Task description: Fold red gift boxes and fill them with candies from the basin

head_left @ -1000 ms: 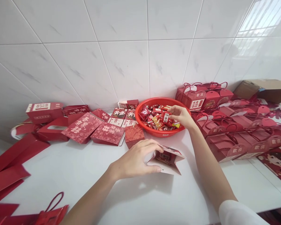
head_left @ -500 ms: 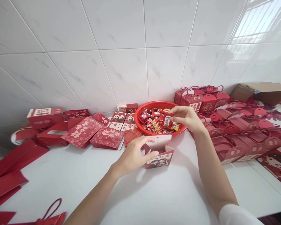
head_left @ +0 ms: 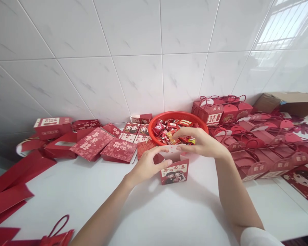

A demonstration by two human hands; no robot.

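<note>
On the table [head_left: 195,212]: small box [head_left: 174,173], upright before the red basin [head_left: 179,114].
Left hand [head_left: 145,166]: thumb and fingers apart, at the box's left side.
Right hand [head_left: 204,143]: thumb and fingers apart, above its opening.

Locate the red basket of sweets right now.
In the head view, the basket sits just right of centre, behind the small open box and left of the handled boxes.
</note>
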